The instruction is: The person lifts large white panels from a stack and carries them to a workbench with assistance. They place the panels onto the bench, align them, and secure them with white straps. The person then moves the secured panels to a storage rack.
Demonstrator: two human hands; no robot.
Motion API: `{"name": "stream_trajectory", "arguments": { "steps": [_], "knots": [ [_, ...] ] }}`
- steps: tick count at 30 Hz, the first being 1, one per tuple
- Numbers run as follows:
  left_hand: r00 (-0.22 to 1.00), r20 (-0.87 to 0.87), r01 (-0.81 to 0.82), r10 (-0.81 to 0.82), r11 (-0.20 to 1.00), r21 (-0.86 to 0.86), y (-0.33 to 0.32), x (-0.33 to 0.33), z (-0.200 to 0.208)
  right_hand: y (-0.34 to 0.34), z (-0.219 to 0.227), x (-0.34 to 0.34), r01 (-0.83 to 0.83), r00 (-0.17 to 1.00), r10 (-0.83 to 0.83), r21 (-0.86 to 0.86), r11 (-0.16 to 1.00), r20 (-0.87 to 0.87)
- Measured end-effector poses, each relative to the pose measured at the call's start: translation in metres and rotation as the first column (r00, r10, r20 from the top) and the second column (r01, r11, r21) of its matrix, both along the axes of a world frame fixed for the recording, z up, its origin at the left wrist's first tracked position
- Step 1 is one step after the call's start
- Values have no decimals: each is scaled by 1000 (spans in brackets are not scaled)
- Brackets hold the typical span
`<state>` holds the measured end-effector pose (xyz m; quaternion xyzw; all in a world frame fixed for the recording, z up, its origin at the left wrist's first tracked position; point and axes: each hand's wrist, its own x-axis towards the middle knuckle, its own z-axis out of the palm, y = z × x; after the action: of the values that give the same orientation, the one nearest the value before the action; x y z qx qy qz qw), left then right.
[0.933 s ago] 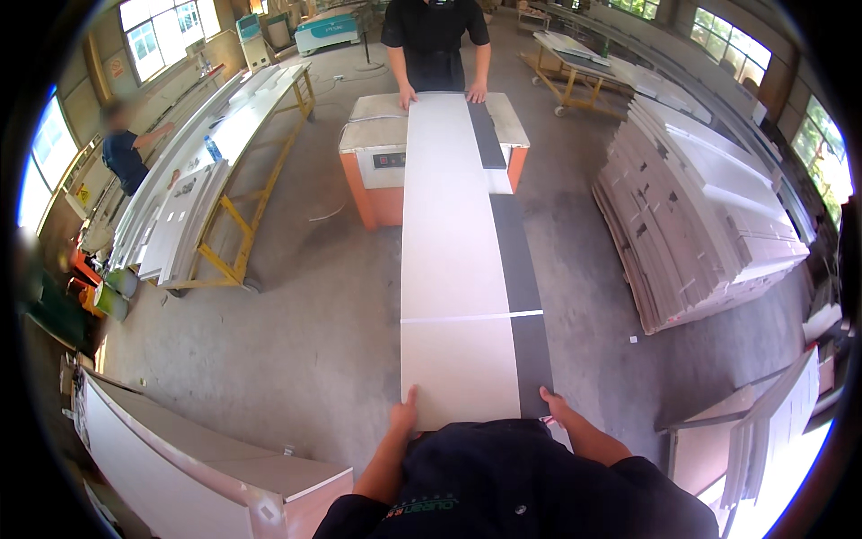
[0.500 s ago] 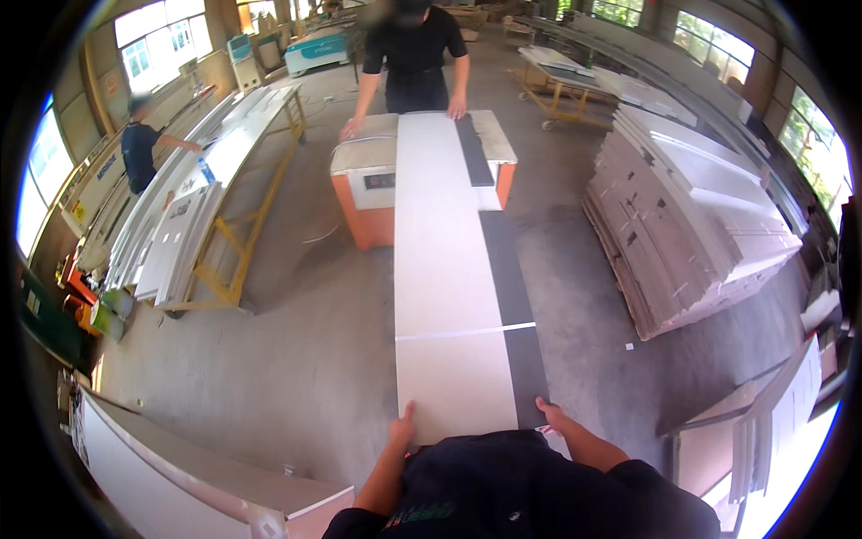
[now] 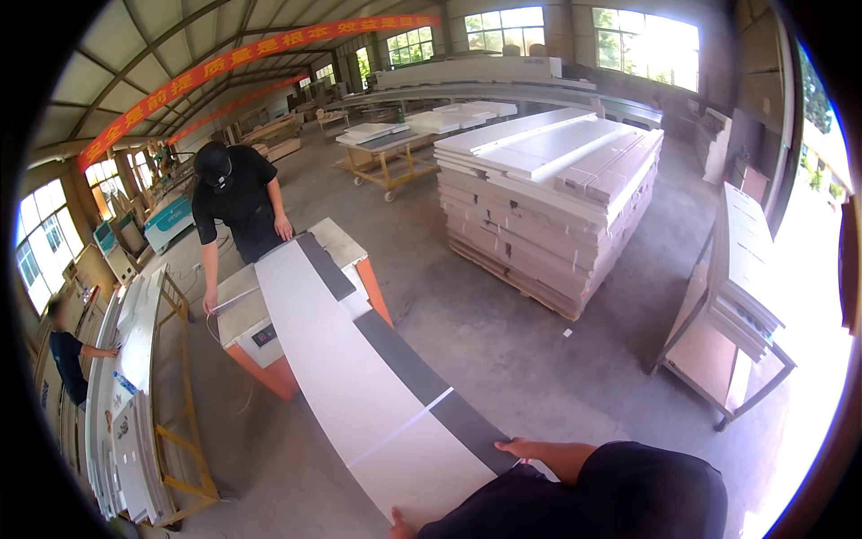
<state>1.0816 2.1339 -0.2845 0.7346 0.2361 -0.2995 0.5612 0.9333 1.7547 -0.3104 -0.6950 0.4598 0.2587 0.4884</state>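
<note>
Head view: long white board [image 3: 346,373] runs from the wearer out to a co-worker [image 3: 241,202], far end on a machine table [image 3: 241,319] with orange sides, near end off it. Dark grey panel [image 3: 404,359] along its right side, can't tell if under or beside. Shorter dark grey piece [image 3: 325,267] farther up, same side. White strap [image 3: 401,428] crosses board and panel near the wearer's end.

Left hand [image 3: 400,526]: at the board's left edge, thumb on top, holding it; mostly cut off by the frame, fingers hidden. Right hand [image 3: 514,448]: clasped on the grey panel's right edge near the close corner, thumb up top, fingers mostly hidden. Hands roughly a board's breadth apart.

Co-worker has one hand by the board's far end, the other on the tabletop's left edge.

Around: tall panel stack [image 3: 539,225] to the right, rack [image 3: 709,332] beyond it, yellow-framed table [image 3: 184,449] at left
</note>
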Motion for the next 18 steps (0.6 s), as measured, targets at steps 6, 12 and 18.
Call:
{"name": "stream_trajectory", "arguments": {
  "steps": [6, 12, 18],
  "knots": [
    [1000, 14, -25, 25, 1000, -2, 3, -3, 5, 7, 22, 5, -11, 1000, 11, 13, 1000, -14],
    [998, 50, -22, 23, 999, -26, 3, -12, 13, 4, 19, 0, 45, 994, -41, -38, 998, 101],
    [991, -41, 132, -130, 989, 63, 26, -6, -5, 15, 41, 5, 69, 995, -69, -3, 998, 74]
  ]
}}
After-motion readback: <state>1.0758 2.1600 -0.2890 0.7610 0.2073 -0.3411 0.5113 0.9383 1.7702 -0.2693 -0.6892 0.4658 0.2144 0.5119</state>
